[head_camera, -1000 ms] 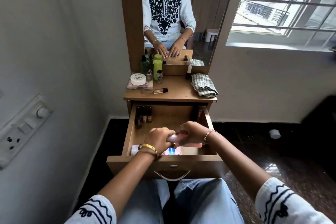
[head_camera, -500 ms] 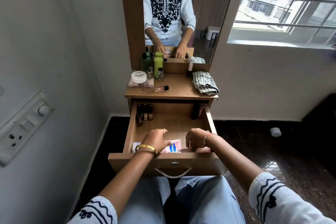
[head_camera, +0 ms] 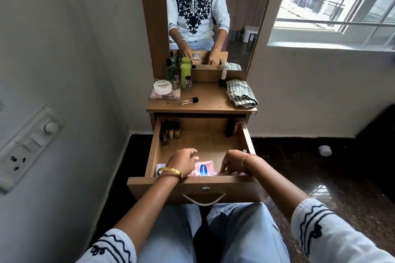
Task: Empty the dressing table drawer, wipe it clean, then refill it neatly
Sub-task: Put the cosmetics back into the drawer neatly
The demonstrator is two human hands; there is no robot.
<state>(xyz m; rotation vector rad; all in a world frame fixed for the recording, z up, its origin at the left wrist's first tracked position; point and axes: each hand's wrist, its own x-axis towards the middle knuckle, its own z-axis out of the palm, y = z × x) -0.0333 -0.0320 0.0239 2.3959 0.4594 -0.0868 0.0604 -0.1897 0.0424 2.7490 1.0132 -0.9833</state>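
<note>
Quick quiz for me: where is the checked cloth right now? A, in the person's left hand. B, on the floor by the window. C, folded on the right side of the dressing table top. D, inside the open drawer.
C: the checked cloth lies folded on the right side of the dressing table top, above the open drawer, and neither hand is touching it.

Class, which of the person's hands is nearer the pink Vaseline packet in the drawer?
Left. The left hand rests against the pink Vaseline packet; the right hand is just to its right, apart.
</note>
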